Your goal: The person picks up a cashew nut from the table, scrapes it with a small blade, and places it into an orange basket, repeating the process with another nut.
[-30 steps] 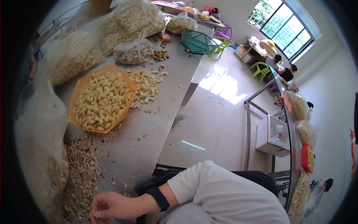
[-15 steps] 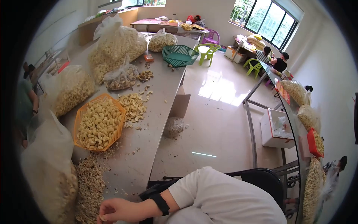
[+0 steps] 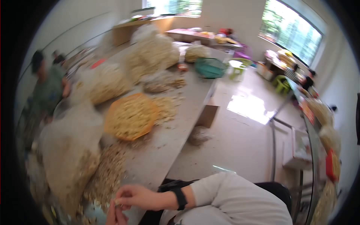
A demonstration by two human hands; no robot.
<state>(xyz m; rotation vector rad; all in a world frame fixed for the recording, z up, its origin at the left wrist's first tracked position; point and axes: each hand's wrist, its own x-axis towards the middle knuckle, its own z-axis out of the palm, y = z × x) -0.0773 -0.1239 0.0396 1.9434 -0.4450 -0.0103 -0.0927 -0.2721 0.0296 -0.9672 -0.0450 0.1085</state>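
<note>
The fingers [image 3: 120, 199] of the right hand [image 3: 138, 197] are pinched together on a small pale nut [image 3: 117, 203], held at their tips just above the near edge of the table [image 3: 165, 146]. The left hand [image 3: 115, 215] comes up from the bottom of the view and meets the right one at the same nut; its fingers are curled toward it, but the blur hides whether they grip it or only touch it. A black band [image 3: 180, 197] sits on the right wrist, and a white sleeve [image 3: 232, 197] runs back from it.

Just beyond the hands lies a loose heap of broken shells and nuts [image 3: 107, 174] on the table, and beside that, to the left, a large clear bag [image 3: 69, 153], partly filled. Farther along stands an orange basket [image 3: 130, 117] full of pale nuts, with scattered nuts [image 3: 165, 107] touching its far side. More filled bags [image 3: 150, 56] sit behind, and a green basket [image 3: 209, 67] near the table's far end. A person in green [image 3: 47, 88] stands at the left side of the table. Well apart, across the shiny floor, others sit by the window [image 3: 292, 35].
</note>
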